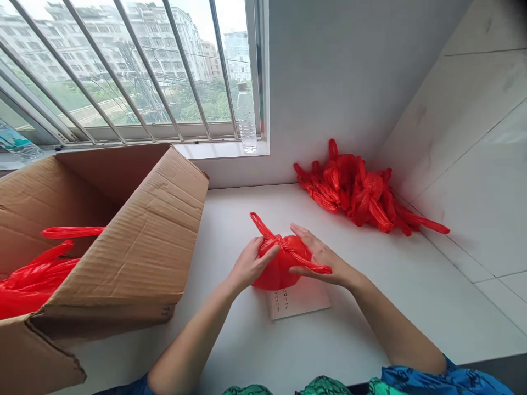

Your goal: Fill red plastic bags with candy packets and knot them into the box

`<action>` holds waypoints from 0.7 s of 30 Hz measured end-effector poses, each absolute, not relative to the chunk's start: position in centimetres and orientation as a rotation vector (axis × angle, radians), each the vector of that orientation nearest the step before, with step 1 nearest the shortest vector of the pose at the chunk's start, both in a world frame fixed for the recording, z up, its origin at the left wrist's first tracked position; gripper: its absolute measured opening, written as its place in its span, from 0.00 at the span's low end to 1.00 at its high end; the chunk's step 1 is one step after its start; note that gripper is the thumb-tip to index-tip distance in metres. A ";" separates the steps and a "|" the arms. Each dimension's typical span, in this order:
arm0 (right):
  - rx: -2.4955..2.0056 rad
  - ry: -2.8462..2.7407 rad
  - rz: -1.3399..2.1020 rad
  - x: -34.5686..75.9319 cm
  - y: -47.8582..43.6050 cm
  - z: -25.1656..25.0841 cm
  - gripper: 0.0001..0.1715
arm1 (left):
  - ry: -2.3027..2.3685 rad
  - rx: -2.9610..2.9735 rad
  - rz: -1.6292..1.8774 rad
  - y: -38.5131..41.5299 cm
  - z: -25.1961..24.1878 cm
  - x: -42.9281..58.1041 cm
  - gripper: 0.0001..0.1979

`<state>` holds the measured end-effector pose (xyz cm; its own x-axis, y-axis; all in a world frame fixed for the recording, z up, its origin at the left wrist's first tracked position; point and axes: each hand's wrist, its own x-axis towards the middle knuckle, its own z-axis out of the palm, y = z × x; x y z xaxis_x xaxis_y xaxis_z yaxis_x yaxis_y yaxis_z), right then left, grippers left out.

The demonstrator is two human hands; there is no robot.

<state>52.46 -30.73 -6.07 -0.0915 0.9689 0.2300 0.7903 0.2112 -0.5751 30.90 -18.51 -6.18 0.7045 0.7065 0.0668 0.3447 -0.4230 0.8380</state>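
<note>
A red plastic bag (279, 269), knotted at its top with two handle ends sticking out, rests on a small white booklet (300, 300) in the middle of the white counter (337, 340). My left hand (249, 266) grips the bag's left side, thumb pressed on the knot. My right hand (319, 258) holds the bag's right side, with fingers stretched along it and a red handle end lying across them.
An open cardboard box (135, 241) holding more red bags (33, 277) stands at the left. A pile of tied red bags (358, 192) lies in the back right corner by the tiled wall. A clear water bottle (247, 118) stands on the barred window's sill.
</note>
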 end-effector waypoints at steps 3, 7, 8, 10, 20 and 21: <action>-1.551 -2.021 0.169 50.0 -29.7 -8.6 0.50 | 0.646 2.288 0.674 -20.4 -7.5 31.3 0.15; -1.626 -2.071 -0.105 48.7 -29.5 -11.2 0.49 | 0.648 2.697 0.736 -21.2 -9.9 30.8 0.21; -1.651 -2.078 -0.141 48.6 -29.5 -11.6 0.49 | 0.673 2.760 0.704 -21.3 -10.5 30.7 0.22; -1.700 -2.082 -0.163 48.5 -29.6 -12.2 0.48 | 0.722 2.834 0.640 -21.2 -11.6 30.7 0.24; -1.769 -2.072 0.048 48.4 -29.5 -13.1 0.43 | 0.761 2.808 0.548 -20.8 -13.4 31.1 0.23; -1.772 -2.072 0.062 48.4 -29.5 -13.1 0.43 | 0.762 2.801 0.539 -20.8 -13.4 31.1 0.22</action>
